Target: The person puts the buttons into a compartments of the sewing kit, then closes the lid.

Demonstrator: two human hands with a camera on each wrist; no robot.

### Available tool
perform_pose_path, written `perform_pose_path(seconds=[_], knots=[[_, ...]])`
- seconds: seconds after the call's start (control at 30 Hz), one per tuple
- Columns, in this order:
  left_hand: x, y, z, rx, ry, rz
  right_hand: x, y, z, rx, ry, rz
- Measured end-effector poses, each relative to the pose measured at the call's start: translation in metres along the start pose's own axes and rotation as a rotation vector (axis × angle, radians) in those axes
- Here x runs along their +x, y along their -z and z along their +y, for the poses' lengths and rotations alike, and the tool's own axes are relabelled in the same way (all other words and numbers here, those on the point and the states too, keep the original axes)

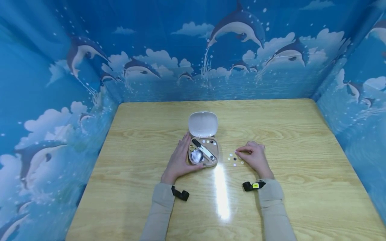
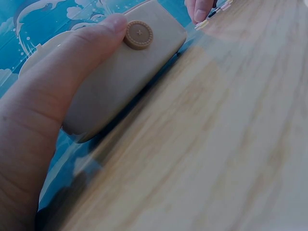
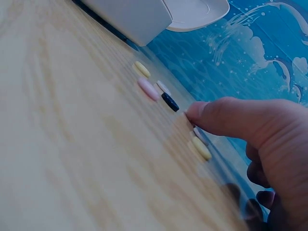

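Observation:
A sewing kit case [image 1: 203,163] stands open on the table, its lid raised at the back. My left hand [image 1: 180,160] holds it, fingers along its left side and thumb across the front beside a round button-shaped clasp [image 2: 139,34]. Inside lie a black-and-white tool [image 1: 205,150], a shiny round disc [image 1: 197,156], a gold ring-like piece [image 1: 191,147] and several small buttons. Right of the case, my right hand [image 1: 254,156] pinches a small pale button between thumb and forefinger, mostly hidden. Around its fingertips lie a black button [image 3: 170,102], a pink button [image 3: 148,89] and several pale ones.
The wooden table [image 1: 144,127] carries the case and the loose buttons. A blue dolphin-print curtain [image 1: 169,77] encloses the back and sides. A bright light reflection [image 1: 221,194] falls on the tabletop between the forearms.

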State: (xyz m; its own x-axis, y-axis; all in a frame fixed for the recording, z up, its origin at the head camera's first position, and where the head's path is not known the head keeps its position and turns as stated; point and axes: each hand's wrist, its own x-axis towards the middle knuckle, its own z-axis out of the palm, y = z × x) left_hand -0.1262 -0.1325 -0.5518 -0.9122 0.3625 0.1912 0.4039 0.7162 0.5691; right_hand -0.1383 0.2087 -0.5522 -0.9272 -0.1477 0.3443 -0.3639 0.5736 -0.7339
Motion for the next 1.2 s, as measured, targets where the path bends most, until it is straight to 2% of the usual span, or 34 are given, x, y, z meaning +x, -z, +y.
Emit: perform_pose_path(seconds=[1.2], knots=[[0.0022,0.0007,0.0015,0.006,0.007,-0.004,0.0005,0.0011,0.0003,0.007,0.007,0.005]])
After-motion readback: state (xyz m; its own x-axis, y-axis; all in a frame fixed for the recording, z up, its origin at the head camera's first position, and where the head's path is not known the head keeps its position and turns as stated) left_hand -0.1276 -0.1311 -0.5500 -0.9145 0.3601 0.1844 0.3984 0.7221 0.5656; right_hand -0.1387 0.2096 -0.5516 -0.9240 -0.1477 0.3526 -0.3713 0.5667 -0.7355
